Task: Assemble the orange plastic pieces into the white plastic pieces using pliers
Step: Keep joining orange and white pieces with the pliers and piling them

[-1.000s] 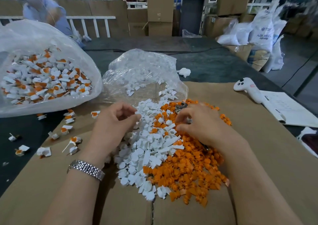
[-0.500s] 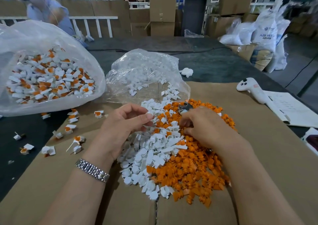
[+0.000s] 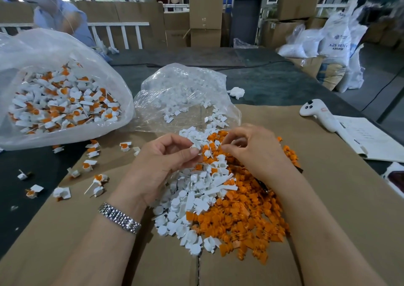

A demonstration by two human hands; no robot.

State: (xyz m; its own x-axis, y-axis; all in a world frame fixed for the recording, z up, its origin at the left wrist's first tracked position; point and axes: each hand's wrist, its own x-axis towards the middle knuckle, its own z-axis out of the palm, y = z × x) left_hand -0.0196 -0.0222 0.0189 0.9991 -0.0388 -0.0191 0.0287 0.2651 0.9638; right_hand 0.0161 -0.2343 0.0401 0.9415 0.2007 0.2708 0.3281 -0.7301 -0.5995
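Left to right: left hand (image 3: 161, 165) pinched a white piece (image 3: 195, 146) between thumb and forefinger, just above the mixed pile (image 3: 218, 198) on the cardboard (image 3: 328, 198). Right hand (image 3: 258, 152) had fingers curled, thumb pressed to forefinger; couldn't tell what it pinched. Pliers mostly hidden under it.

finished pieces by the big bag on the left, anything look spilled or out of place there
Yes. About a dozen assembled white-and-orange pieces lie scattered outside the big clear bag, some on the cardboard sheet, some on the dark tabletop. They look strays from the bag's load.
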